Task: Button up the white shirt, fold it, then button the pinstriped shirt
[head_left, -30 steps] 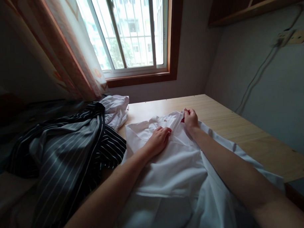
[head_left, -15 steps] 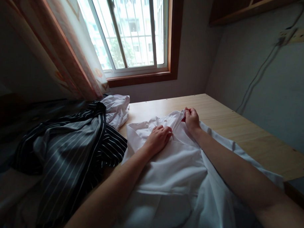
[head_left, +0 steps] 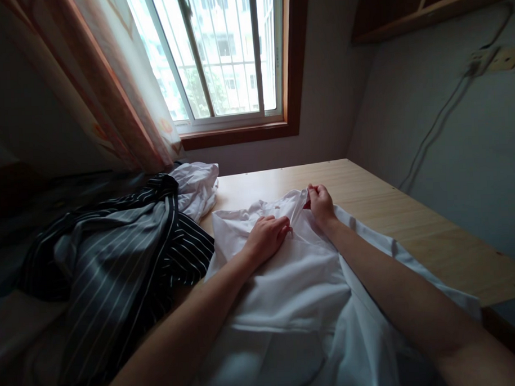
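A white shirt is spread over the wooden table and hangs down toward me, with its collar end at the far side. My right hand pinches the shirt's edge near the collar and lifts it slightly. Left of it, my left hand lies on the shirt, its fingers curled and closed on the cloth near the front strip. Part of its fingertips is hidden in the fabric.
A black-and-white striped garment lies heaped at the left, with another crumpled white cloth behind it. Wooden table extends to the right. A window, curtain and a cable on the wall surround it.
My right hand has shifted very slightly left with the shirt edge, partly along with a small camera movement. The left hand stays on the cloth.
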The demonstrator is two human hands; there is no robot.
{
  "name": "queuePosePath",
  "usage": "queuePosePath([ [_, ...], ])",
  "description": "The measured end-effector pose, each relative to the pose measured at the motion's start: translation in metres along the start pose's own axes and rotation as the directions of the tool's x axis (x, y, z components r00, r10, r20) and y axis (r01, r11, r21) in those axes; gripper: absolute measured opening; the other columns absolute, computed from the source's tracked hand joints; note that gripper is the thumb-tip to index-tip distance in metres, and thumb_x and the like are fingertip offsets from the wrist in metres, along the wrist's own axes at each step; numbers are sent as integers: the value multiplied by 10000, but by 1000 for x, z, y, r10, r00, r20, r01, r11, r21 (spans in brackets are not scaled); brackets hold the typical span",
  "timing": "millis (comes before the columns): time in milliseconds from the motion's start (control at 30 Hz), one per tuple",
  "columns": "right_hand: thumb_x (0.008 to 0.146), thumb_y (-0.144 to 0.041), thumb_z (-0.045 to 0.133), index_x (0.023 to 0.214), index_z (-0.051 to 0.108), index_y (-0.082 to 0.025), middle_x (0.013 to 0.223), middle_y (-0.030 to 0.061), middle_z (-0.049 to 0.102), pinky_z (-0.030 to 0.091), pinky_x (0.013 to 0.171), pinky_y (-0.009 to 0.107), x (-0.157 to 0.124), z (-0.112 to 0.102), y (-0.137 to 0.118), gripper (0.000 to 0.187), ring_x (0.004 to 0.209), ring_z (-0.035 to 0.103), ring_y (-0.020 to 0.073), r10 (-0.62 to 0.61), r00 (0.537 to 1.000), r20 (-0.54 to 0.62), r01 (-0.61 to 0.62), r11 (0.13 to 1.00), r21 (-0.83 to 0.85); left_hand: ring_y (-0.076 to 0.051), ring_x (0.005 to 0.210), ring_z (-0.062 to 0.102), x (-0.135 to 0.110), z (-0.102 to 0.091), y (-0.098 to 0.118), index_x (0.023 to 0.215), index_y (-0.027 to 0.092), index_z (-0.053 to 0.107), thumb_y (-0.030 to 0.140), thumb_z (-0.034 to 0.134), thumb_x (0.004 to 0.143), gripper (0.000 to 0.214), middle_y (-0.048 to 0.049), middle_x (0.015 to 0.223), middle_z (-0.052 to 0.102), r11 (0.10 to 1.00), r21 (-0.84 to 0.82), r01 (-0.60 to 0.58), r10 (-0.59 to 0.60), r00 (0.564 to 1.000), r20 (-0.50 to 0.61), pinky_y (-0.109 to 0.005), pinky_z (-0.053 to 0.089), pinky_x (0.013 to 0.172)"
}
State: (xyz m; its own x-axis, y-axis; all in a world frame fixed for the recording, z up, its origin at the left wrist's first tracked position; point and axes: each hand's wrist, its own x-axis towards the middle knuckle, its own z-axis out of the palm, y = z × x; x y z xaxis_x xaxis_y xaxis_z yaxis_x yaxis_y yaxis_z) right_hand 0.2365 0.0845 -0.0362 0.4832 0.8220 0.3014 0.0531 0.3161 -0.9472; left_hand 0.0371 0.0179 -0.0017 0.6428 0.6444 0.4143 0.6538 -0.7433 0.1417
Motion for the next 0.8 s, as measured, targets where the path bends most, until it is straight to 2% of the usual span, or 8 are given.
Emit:
queuePosePath([
  [100, 808, -592, 567, 763, 462, -230, 625, -60, 507, 478, 462, 239, -1, 1, -1, 379, 532, 508, 118, 17, 999, -34, -17, 1000, 7, -194, 737, 596, 0, 1, -1, 862, 193, 631, 234, 482, 957, 182, -29, 714, 641, 999, -32, 5, -5, 1000, -6, -298, 409, 749],
  [333, 825, -555, 569, 760, 468, -233, 601, -60, 510, 483, 448, 249, -5, 1, -8, 343, 495, 517, 123, 11, 1000, -3, -11, 1000, 9, -201, 762, 605, 0, 1, 1, 835, 172, 640, 187, 507, 927, 162, -49, 749, 658, 998, -48, 29, -29, 1000, 0, -310, 419, 768],
  [567, 855, -545, 551, 709, 457, -231, 479, -73, 487, 414, 426, 214, -9, -2, -20, 359, 400, 475, 101, -174, 983, 54, 181, 972, -148, -205, 783, 614, 0, 0, 3, 854, 168, 666, 172, 483, 927, 197, -61, 767, 673, 1000, -4, 28, -28, 999, 28, -312, 431, 770],
  [700, 838, -543, 569, 728, 458, -233, 525, -63, 516, 422, 402, 221, -12, -1, -26, 347, 413, 517, 116, -189, 977, 96, 200, 971, -130, -209, 800, 622, 1, 0, 5, 856, 162, 678, 122, 494, 901, 194, -66, 787, 697, 1000, -12, 20, -19, 998, 55, -313, 442, 775],
  [800, 841, -511, 566, 724, 451, -235, 548, -59, 520, 433, 418, 228, -14, -1, -28, 321, 438, 542, 124, -193, 978, 77, 202, 969, -140, -210, 803, 624, 1, -1, 5, 847, 158, 682, 109, 508, 891, 186, -67, 797, 706, 999, -37, 17, -15, 999, 44, -315, 452, 788],
])
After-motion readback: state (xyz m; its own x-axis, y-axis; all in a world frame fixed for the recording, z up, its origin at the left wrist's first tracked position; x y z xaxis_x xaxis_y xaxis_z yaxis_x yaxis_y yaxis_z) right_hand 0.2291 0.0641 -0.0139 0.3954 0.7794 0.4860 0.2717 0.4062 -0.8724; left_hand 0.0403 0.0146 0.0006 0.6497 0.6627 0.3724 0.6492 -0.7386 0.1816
